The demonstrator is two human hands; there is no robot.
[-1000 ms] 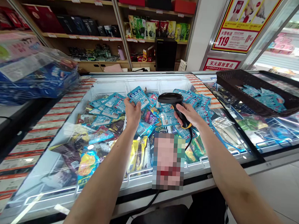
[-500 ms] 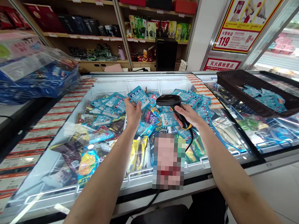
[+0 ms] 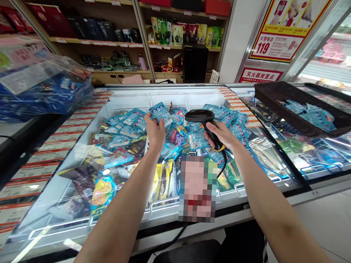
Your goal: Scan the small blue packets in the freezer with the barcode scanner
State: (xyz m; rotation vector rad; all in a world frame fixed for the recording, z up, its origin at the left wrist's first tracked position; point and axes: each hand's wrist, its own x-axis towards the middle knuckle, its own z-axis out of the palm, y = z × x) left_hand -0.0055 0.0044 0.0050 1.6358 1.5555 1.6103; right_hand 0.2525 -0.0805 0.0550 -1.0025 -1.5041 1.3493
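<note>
Compared with the frame a second earlier, the blue packet [image 3: 160, 113] is seen slightly lower and further left, closer to the heap beneath it, while the barcode scanner [image 3: 203, 123] is found almost where it was. The packet is pinched at its lower edge between the thumb and fingers of the left hand [image 3: 155, 131], which is otherwise loosely curled, and it is held tilted just above the pile of like blue packets [image 3: 129, 123] in the open chest freezer [image 3: 177, 98]. The right hand [image 3: 222, 136] is wrapped tightly round the scanner's handle, with the black head turned left toward the held packet and a gap left between the two. A black cable [image 3: 169, 243] is seen running from below the handle down over the freezer's front edge. Yellow wrappers [image 3: 164, 178] and other mixed ice-cream packs are piled nearer the front, partly hidden by both forearms and by a blurred patch. To the right, a dark basket [image 3: 271, 98] with a few more blue packets is set on the closed glass lid. Price strips [image 3: 35, 167] are lined along the left rim, and stocked shelves [image 3: 97, 43] are seen behind.
</note>
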